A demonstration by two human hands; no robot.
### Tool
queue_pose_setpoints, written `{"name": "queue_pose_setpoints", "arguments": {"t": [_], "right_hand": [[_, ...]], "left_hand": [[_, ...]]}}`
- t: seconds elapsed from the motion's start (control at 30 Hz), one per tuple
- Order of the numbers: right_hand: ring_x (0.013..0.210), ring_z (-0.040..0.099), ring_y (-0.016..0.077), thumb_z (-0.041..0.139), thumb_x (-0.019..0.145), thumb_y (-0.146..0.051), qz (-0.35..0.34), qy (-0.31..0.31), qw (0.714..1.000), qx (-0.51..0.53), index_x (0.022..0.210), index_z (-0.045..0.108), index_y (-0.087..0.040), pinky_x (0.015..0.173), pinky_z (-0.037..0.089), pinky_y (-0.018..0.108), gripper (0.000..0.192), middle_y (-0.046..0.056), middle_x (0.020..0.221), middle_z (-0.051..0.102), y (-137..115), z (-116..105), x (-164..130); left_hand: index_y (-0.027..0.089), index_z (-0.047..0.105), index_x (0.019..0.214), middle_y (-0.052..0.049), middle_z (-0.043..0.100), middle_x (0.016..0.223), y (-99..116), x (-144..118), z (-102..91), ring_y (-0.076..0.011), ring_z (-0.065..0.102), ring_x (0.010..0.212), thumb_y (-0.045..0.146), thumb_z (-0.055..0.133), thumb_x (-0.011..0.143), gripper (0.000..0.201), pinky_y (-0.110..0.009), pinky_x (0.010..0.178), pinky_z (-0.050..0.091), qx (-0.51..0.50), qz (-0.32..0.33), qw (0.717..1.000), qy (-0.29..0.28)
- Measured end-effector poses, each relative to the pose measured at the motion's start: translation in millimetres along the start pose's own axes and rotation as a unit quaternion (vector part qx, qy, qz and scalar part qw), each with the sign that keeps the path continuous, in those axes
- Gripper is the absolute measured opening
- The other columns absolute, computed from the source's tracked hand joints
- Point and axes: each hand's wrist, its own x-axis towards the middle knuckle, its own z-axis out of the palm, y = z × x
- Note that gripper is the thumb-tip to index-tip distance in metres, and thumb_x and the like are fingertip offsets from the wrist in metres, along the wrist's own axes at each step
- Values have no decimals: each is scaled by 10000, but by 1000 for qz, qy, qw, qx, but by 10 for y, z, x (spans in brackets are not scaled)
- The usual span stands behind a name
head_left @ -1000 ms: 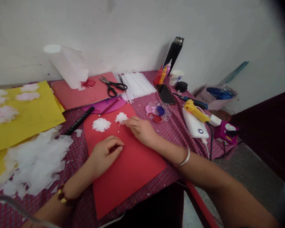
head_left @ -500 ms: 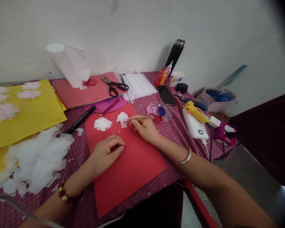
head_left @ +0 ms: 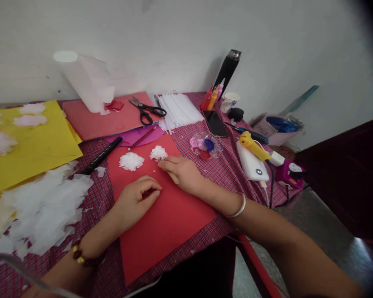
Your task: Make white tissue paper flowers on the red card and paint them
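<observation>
My left hand [head_left: 139, 200] rests on the red paper sheet [head_left: 161, 223], fingers curled and thumb tip close to the index finger, with nothing seen in it. Fingers pressed together, my right hand [head_left: 182, 174] is at the near edge of the smaller white paper flower [head_left: 158, 153]. The thin wooden stick it grips is mostly hidden by the hand; only a small greyish tip shows by the fingertips. Left of that flower lies a bigger white paper flower [head_left: 131, 161] on the same sheet.
Torn white tissue pieces [head_left: 46, 207] are heaped at left, near yellow paper [head_left: 34, 153]. Behind are a black marker [head_left: 102, 155], scissors [head_left: 145, 111] and white strips [head_left: 180, 109]. Rightward stand a paint dish [head_left: 207, 145], phone [head_left: 216, 123], yellow glue gun [head_left: 254, 146] and power bank [head_left: 251, 161].
My right hand has turned back-up over the stick, which showed plainly before. The small paper piece by the smaller flower is no longer visible. The left hand keeps its place.
</observation>
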Motion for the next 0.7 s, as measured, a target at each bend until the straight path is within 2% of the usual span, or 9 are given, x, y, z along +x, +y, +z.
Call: {"name": "queue_pose_setpoints", "arguments": {"t": [0.13, 0.27, 0.33, 0.4, 0.47, 0.57, 0.63, 0.7], "right_hand": [[912, 637, 177, 420, 996, -196, -5, 2, 1000, -14, 1120, 670, -157, 791, 479, 292, 282, 107, 1091, 686, -2, 6, -3], [957, 650, 174, 434, 989, -245, 40, 79, 992, 93, 1145, 667, -177, 852, 495, 303, 289, 95, 1075, 699, -33, -26, -40], [915, 659, 164, 436, 985, -290, 71, 132, 973, 177, 1063, 682, -184, 833, 506, 297, 279, 78, 1014, 706, -40, -34, -44], [747, 649, 139, 433, 981, -363, 122, 158, 942, 271, 961, 672, -169, 708, 516, 272, 309, 61, 894, 700, -24, -34, -27], [566, 582, 105, 438, 966, -440, 175, 146, 904, 362, 891, 642, -158, 558, 477, 236, 356, 30, 753, 665, 10, -32, 2], [471, 519, 84, 503, 912, -522, 221, 120, 853, 457, 844, 608, -156, 470, 426, 204, 386, -12, 621, 604, 54, -35, 37], [466, 512, 81, 551, 875, -547, 230, 116, 837, 483, 829, 605, -154, 464, 420, 198, 400, -15, 602, 596, 61, -44, 47], [474, 515, 81, 578, 863, -548, 228, 113, 836, 486, 811, 606, -153, 468, 418, 196, 400, -9, 605, 601, 58, -59, 46]], "left_hand": [[191, 643, 841, -35, 654, 866, 12, -4, -9, -185, 622, 827, 219, 471, 877, 178, -328, 765, 481, 3, 1, 1000, -10], [184, 646, 855, -45, 658, 886, 10, -4, -2, -195, 624, 843, 225, 474, 881, 179, -344, 775, 481, -4, 2, 1000, -7], [181, 652, 861, -49, 662, 891, -1, -1, 3, -198, 624, 850, 230, 479, 884, 181, -346, 776, 482, -8, 6, 1000, -6], [179, 654, 858, -49, 667, 888, -18, 7, 5, -196, 626, 843, 230, 484, 887, 180, -344, 772, 484, -12, 11, 1000, -3], [182, 657, 849, -44, 670, 876, -32, 16, 3, -190, 629, 826, 220, 492, 886, 173, -339, 763, 488, -15, 15, 1000, 1], [181, 658, 830, -38, 675, 858, -14, 6, -1, -180, 635, 812, 185, 509, 876, 156, -324, 755, 499, -8, 29, 999, 10], [173, 658, 836, -43, 683, 868, 43, -26, 10, -172, 640, 814, 156, 515, 878, 151, -310, 760, 510, 15, 52, 999, 9], [161, 666, 887, -62, 693, 925, 137, -77, 38, -174, 645, 868, 140, 503, 901, 164, -309, 810, 520, 78, 85, 993, -1]]}}
